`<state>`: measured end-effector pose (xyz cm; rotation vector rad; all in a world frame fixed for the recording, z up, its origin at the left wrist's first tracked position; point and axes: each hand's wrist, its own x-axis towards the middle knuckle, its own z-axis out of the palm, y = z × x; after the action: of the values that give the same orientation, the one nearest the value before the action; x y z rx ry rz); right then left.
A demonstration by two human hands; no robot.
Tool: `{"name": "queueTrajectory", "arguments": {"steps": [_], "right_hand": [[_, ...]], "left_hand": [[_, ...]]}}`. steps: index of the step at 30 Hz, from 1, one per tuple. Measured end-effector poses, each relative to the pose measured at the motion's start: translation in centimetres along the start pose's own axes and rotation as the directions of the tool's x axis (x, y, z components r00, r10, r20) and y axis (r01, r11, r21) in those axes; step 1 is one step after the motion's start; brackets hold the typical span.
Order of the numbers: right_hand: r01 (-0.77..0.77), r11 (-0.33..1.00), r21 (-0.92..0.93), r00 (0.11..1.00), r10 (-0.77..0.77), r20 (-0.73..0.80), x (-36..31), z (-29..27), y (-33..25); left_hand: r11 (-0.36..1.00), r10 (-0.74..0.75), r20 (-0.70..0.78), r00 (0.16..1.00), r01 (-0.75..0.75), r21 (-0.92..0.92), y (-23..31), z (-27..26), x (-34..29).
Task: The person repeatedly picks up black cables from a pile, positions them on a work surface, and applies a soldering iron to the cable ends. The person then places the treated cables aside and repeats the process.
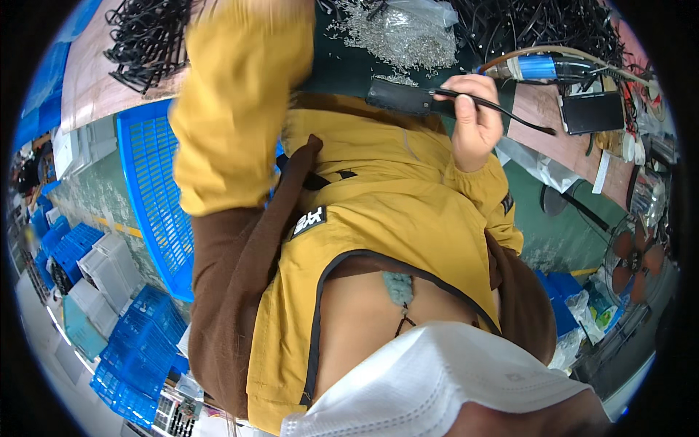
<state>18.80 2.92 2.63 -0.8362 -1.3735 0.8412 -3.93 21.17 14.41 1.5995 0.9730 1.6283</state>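
Near the table's front edge, my right hand [477, 124] pinches a thin black eyeglass temple [506, 113] between thumb and fingers. Its curved tip points to the right. The temple's other end is beside a flat dark rectangular piece [400, 97] with a small round metal spot; I cannot tell whether they are joined. My left hand [282, 6] is at the top edge, mostly cut off and smeared by motion, so its fingers do not show. Beyond the dark piece, a heap of small shiny metal parts [408, 40] lies on the dark table surface, with clear plastic over part of it.
Piles of black temples lie at the far left [149, 40] and far right [546, 25]. A blue-and-black cylindrical tool [539, 68] with a cord and a black rectangular device [593, 111] are on the right. A blue crate [156, 197] stands by my left side; a fan [636, 258] stands lower right.
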Motion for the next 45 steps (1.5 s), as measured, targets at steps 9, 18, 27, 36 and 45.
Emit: {"name": "queueTrajectory", "arguments": {"steps": [9,18,27,36,45], "right_hand": [[-0.255,0.953,-0.163,0.942,0.283,0.181,0.5,0.2,3.3],[-0.264,0.962,-0.077,0.953,0.272,0.132,0.5,0.8,3.7],[-0.019,0.944,-0.33,0.934,0.134,0.33,2.2,-0.1,4.1],[0.363,0.847,-0.388,0.862,-0.148,0.484,8.1,3.1,2.6],[0.707,0.629,-0.323,0.679,-0.477,0.558,16.0,7.8,5.6]], "left_hand": [[-0.403,-0.644,0.755,-0.122,0.893,-0.199,-0.3,0.5,-23.6],[-0.25,-0.717,0.695,0.047,0.914,-0.319,-0.8,1.5,-23.3],[-0.125,-0.785,0.616,0.067,0.956,-0.264,0.0,2.7,-22.4],[0.183,-0.845,0.39,0.365,0.884,-0.431,-0.4,-1.5,-21.1],[0.193,-0.875,0.295,0.383,0.836,-0.513,-0.8,-2.9,-21.1]]}}
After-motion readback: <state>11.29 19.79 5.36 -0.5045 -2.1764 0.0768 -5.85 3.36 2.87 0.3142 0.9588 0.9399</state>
